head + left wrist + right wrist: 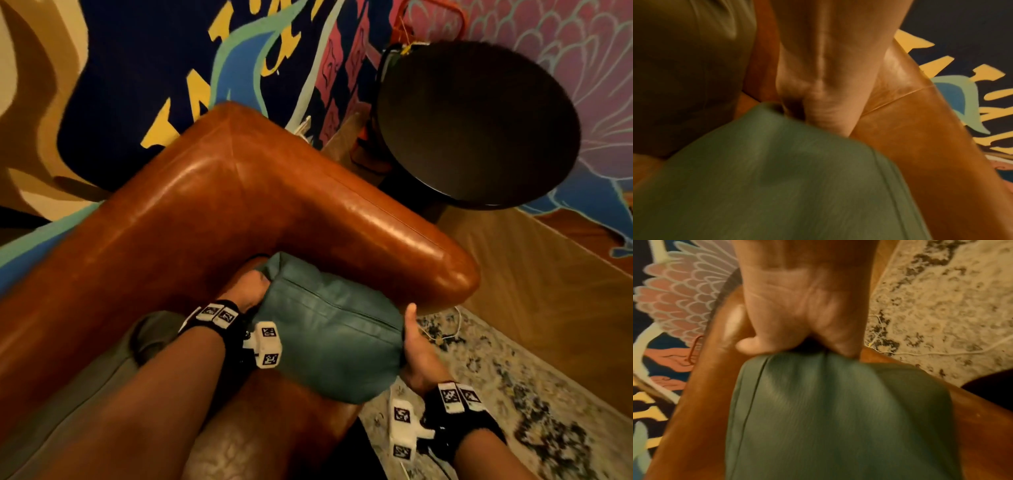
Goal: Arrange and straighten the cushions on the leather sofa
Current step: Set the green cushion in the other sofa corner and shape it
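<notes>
Head view, cushion: teal-green soft leather cushion [329, 339] sat at the sofa's corner, against the armrest, over the seat's front edge.
Left hand: left hand [251, 289] was clenched on the cushion's far corner by the backrest; fingers were buried in the material.
Right hand: right hand [416, 353] gripped the near corner, thumb up along the side.
Handling: judged light and squashy; it puckered at both grips. Smooth skin looked slippery, so corners or the seam were the best holds.
Sofa: glossy tan leather sofa [212, 205] had rounded arm and back edges; nothing to snag.
Neighbour: olive-green cushion [102, 387] lay left on the seat, close by.
Room: open space was over the patterned rug [513, 394], right; round dark side table [479, 126] stood beyond the armrest.
</notes>
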The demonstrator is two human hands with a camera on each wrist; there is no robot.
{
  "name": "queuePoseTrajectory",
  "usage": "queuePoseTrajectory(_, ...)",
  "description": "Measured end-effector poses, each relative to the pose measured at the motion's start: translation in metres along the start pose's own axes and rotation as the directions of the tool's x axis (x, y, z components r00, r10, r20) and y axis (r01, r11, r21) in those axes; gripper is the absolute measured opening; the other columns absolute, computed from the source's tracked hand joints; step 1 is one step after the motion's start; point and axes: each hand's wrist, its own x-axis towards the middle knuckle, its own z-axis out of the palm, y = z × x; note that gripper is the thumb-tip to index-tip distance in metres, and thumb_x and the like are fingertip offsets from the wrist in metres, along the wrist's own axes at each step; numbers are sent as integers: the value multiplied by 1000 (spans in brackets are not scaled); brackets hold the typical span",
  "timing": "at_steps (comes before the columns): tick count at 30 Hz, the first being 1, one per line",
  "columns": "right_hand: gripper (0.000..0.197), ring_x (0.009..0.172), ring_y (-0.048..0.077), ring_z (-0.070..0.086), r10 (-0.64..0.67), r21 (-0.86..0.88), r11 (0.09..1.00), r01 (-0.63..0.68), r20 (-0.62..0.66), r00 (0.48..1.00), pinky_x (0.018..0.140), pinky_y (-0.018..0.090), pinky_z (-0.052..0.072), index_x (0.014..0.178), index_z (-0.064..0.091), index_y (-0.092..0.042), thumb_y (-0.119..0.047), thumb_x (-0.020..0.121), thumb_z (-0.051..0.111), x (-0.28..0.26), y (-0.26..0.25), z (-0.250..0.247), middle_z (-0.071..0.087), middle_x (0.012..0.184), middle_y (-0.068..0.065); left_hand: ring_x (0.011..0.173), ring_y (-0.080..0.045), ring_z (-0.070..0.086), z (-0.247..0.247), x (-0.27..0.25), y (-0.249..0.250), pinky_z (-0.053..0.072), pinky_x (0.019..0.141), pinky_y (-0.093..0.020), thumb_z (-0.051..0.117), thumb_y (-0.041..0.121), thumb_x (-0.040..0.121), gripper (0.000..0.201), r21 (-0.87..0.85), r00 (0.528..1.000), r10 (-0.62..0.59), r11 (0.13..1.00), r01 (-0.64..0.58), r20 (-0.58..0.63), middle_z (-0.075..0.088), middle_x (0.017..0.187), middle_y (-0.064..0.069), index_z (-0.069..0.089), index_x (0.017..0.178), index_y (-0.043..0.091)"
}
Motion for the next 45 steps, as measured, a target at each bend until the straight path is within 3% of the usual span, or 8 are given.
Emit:
queuePoseTrajectory(4,91,117,35,66,-178,-67,980,187,121,976,106,55,48,123,51,-11,-36,49,100,-31,-10,-15,67,127,20,84,-28,66,-10,-3,4,50,74,-36,63,24,90,15,185,977,156,974,-128,-144,71,96,-18,68,83,11)
queuePoseTrajectory(12,45,111,38,69,-309,18,951,308,53,950,88,38,61,125,63,7,0,82,75,-70,-23,-27,71,120,22,65,-20,53,-56,-64,-17,40,58,-28,57,12,90,18,-634,976,-103,772,-44,-194,57,70,-8,63,74,11)
queuePoseTrajectory(15,33,94,34,71,-419,-71,906,418,1,908,71,28,59,116,67,9,-3,86,72,-92,-13,5,75,104,21,75,-29,62,-47,-81,-34,49,65,-34,52,19,95,20,-841,940,-290,541,4,-182,66,82,-13,64,86,5)
queuePoseTrajectory(22,47,127,31,60,-313,294,920,257,160,936,112,44,42,134,57,3,-29,101,51,-137,-13,55,65,132,21,73,-30,67,-70,-98,-78,53,68,-42,71,55,82,50,-649,884,-255,758,-69,-392,68,74,-12,63,69,7)
queuePoseTrajectory(26,40,120,30,66,-395,213,900,381,27,918,104,43,50,129,63,-6,-32,100,60,-138,-29,47,70,126,16,71,-19,74,-64,-120,-53,61,63,-30,71,15,90,20,-843,957,-129,513,-159,-259,72,97,-16,68,104,1)
queuePoseTrajectory(32,31,110,38,66,-607,-330,795,510,-428,670,91,42,51,114,70,-2,-28,98,64,-133,-15,26,72,110,18,97,-33,70,-54,-146,-47,54,90,-45,64,18,95,18,-758,950,28,596,-265,-309,72,108,-24,71,103,3)
queuePoseTrajectory(35,34,103,37,65,-786,-621,578,530,-247,567,89,41,48,111,68,-5,-34,103,52,-145,0,92,71,109,21,97,-32,70,-37,-156,-24,54,93,-49,48,65,93,59,-655,927,-37,718,-236,-374,75,100,-13,72,94,11)
queuePoseTrajectory(45,31,102,36,66,-683,-600,668,441,-259,683,81,35,45,101,73,-7,-35,100,59,-154,-56,44,72,103,21,76,-27,68,-89,-151,3,53,73,-41,56,62,90,58,-88,734,268,910,-406,-624,72,75,-9,69,75,7)
